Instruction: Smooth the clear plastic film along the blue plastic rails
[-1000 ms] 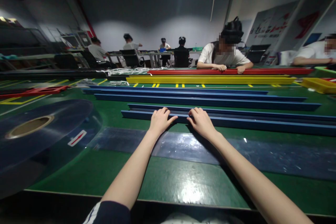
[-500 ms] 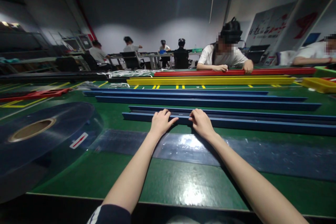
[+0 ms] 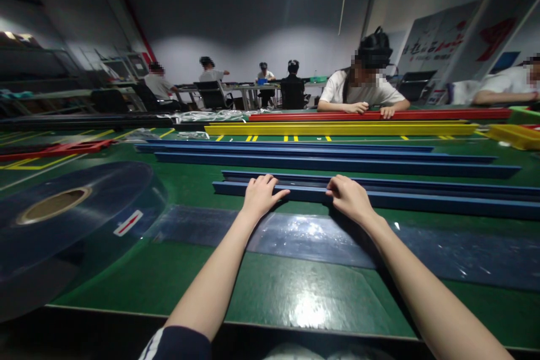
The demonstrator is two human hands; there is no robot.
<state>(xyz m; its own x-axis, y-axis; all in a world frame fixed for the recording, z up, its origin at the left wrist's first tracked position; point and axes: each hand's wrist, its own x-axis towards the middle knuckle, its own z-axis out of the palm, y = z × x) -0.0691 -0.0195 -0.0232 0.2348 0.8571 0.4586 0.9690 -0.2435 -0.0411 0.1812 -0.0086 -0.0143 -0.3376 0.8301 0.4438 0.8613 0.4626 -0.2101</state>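
Note:
A long blue channel (image 3: 405, 200) lies across the green table in front of me. Near its left end, my left hand (image 3: 262, 194) rests on it with fingers over the channel and thumb stretched out to the right, apart from them. Farther right, my right hand (image 3: 348, 197) has its fingers curled and pressed together on the same channel, gripping its near wall. Below both hands runs a flat clear plastic strip (image 3: 312, 236), which leads left to a large clear roll (image 3: 122, 191) with a cardboard core.
Beyond lie more blue channels (image 3: 337, 164), a yellow one (image 3: 337, 129) and a red one (image 3: 312, 117). A person in white (image 3: 358, 90) leans over the red one with both hands on it. A yellow tray (image 3: 514, 138) stands at right; red parts (image 3: 59, 150) lie at left.
The near blue channel has slid to the right. My right hand has moved right with it, while my left hand has stayed nearly in place. The person opposite has shifted a hand.

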